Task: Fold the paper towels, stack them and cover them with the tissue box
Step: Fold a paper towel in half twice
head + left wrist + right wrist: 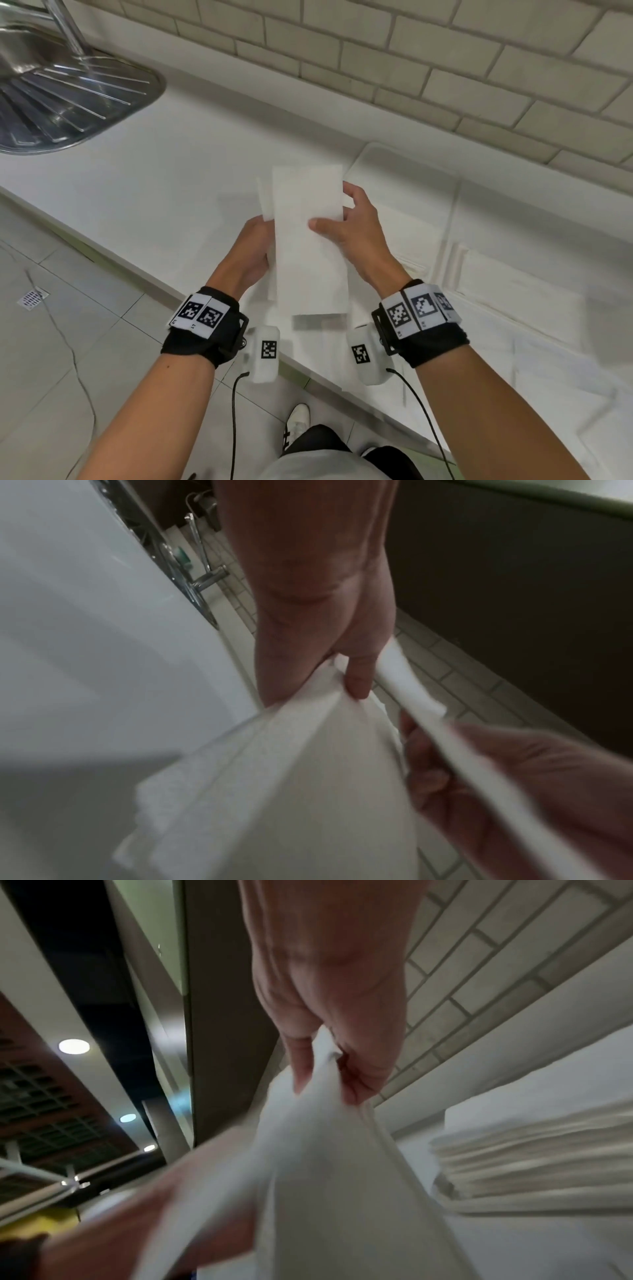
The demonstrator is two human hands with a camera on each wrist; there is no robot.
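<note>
Both forearms raised over the worktop [178, 212] edge, wrists wearing black bands with printed markers. Left hand [251, 251] on the left long edge of a folded paper towel [310, 240], palm turned inward; fingers [358, 680] curled onto the sheet, thumb side pinching it from the other face. Right hand [356, 233] on the right long edge, thumb flat across the top face, fingers [359, 1080] wrapped behind, gripping the paper. Towel held in the air between the two hands, above the worktop near its front edge, long axis running away from the body.

Towel white, matte, faintly embossed, a tall narrow rectangle; a second layer offset and peeking out along the left edge. More white paper towels [507, 308] lying spread on the worktop to the right, creased and overlapping; layered folded edges [534, 1153] visible from the right wrist view. Worktop white and smooth. Wall [445, 68] of pale brick-shaped tiles. Ribbed steel sink drainer [68, 99] at far left, cut off by the frame.

Both wrist views blurred; lower towel edge indistinct. White-on-white makes sheet boundaries on the worktop hard to separate. Tissue box not identifiable.
</note>
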